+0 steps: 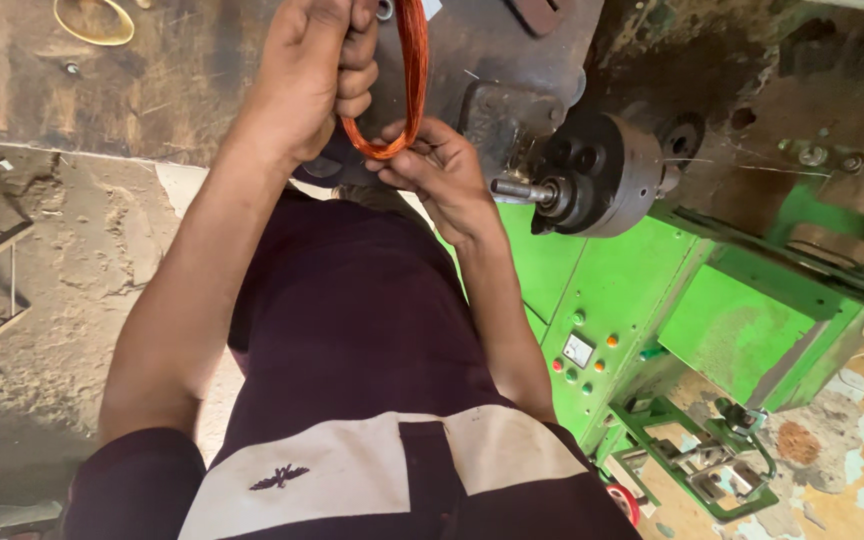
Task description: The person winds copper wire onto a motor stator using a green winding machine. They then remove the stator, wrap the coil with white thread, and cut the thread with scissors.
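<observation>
A loop of orange-red copper wire [412, 70] hangs in front of me over the dark metal worktop [152, 90]. My left hand [317, 70] is closed around the left side of the loop near the top of the view. My right hand [442, 170] pinches the bottom bend of the same coil with its fingertips. Both forearms reach out from my dark shirt with a pale band.
To the right stands a green winding machine [712, 320] with a dark round chuck and spindle [577, 180] and a panel of small buttons [582, 355]. A brass ring [94, 20] lies on the worktop at the upper left. Dusty floor lies at left.
</observation>
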